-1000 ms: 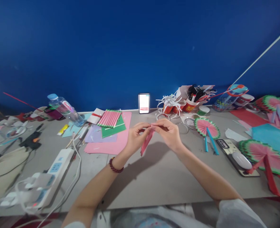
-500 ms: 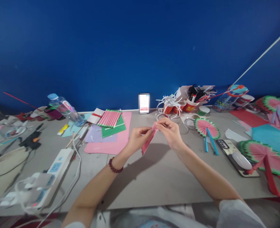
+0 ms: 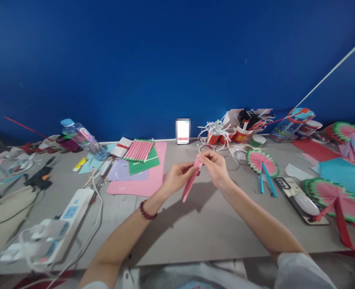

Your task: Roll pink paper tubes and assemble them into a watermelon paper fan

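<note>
A narrow strip of folded pink paper [image 3: 190, 186] is held above the middle of the table, slanting down toward me. My left hand [image 3: 177, 176] pinches it along its left side, thumb and fingers closed. At the paper's upper end, my right hand [image 3: 215, 165] grips it between thumb and fingertips. Left of my hands, a pleated pink sheet with green edges [image 3: 139, 151] rests on green paper [image 3: 150, 161], over purple and pink sheets [image 3: 129, 187]. On the right lies a small round watermelon-like paper fan [image 3: 262, 161] with blue sticks.
A power strip [image 3: 70, 220] with cables, a glue gun [image 3: 41, 176] and a tilted bottle [image 3: 85, 140] occupy the left. Paper cups [image 3: 240, 135] with white strips and tools stand at the back right. A phone [image 3: 286, 192] with a mouse [image 3: 306, 204] on it lies beside a larger fan [image 3: 337, 192].
The folded pink paper has turned slightly and more of its length shows below my fingers. My left hand has shifted a little to the right; both hands keep their hold.
</note>
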A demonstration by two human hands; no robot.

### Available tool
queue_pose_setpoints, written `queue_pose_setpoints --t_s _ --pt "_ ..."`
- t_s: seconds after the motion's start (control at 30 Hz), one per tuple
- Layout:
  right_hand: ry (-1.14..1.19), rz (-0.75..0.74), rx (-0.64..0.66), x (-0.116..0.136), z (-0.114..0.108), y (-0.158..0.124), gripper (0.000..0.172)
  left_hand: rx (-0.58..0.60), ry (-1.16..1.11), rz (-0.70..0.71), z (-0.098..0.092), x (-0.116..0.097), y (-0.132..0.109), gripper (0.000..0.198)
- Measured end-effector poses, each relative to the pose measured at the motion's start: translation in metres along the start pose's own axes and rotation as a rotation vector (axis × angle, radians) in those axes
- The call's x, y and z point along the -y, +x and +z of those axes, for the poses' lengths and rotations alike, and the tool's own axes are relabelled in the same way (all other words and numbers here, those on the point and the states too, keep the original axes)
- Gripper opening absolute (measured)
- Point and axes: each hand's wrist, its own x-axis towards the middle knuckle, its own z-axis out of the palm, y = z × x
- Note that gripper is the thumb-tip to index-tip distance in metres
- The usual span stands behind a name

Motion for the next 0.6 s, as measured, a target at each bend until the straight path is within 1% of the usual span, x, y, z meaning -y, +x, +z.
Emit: queue_pose_setpoints --t_s 0.1,0.33,0.6 --pt "-0.01 -0.009 0.001 -0.0007 -0.0013 0.0011 0.015 0.021 -0.024 -0.024 -0.0006 -0.0017 0.0001 0.038" --pt "-0.056 -0.032 0.004 -0.0021 -0.0031 0.003 0.018 0.013 -0.03 -0.048 -0.0011 -0.001 0.0012 0.035" --pt "-0.046 -0.025 -0.011 0.0015 -0.0012 0.0031 0.018 0.003 0.039 0.008 0.0013 0.0046 -0.0014 0.037"
